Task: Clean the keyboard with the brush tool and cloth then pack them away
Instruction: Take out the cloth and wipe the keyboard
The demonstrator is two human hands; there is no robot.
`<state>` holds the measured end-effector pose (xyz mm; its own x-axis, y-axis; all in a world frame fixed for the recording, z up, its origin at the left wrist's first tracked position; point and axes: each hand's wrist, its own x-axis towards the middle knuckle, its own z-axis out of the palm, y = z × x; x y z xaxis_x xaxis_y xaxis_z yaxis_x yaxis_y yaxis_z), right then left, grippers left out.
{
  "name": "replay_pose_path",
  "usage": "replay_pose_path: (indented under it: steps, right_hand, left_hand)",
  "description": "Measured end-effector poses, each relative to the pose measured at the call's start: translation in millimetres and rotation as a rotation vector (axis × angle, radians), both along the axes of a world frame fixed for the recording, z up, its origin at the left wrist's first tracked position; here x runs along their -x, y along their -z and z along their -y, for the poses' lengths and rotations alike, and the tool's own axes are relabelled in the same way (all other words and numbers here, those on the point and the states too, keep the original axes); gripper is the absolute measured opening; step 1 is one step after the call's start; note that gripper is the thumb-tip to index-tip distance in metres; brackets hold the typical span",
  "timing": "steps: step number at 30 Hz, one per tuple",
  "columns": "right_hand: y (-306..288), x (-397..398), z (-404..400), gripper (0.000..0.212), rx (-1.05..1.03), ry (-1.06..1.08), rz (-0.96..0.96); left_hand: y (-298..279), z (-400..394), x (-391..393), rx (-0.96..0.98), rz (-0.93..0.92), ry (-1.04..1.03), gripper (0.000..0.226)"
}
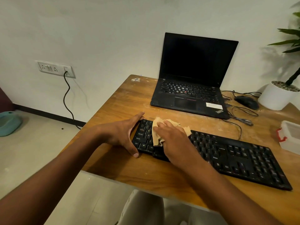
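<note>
On keyboard (227, 153), right hand (175, 140) pressing cloth (158, 137)

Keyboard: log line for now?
phase: wiping | right hand: presses cloth on keyboard left end | left hand: braces left edge

keyboard (227, 153): black, flat on table | cloth (158, 135): tan, crumpled on its left keys

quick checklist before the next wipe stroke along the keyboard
1. Left hand braces the keyboard at its left end: ok.
2. Right hand presses the cloth on the keys: ok.
3. Keys to the right are free of objects: ok.
4. Keyboard lies fully on the table: ok, though close to the near edge.
5. Brush within reach: cannot tell, not in view.
6. Box open for packing: cannot tell.
</note>
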<state>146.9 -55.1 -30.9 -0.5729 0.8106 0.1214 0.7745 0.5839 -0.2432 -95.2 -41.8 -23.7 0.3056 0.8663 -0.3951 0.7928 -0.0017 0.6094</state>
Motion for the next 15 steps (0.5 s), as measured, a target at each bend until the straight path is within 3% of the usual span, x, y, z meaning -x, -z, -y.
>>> replay_pose_path:
  steps: [8,10,15]
  right_hand:
    - [-1.6,-12.1,54.6,0.069,0.110,-0.152,-0.068]
    - [-9.6,-20.1,63.3,0.059,0.209,-0.110,-0.237]
    - [-52.4,-31.8,31.4,0.037,0.514,0.300,-0.917]
  left_hand:
    - [0.9,-0.3,0.7,-0.014,0.001,0.011,0.157]
    - [0.2,0.3,0.3,-0.018,-0.004,0.014,0.157]
    - [-1.8,1.7,-0.9,-0.008,0.020,0.007,0.155]
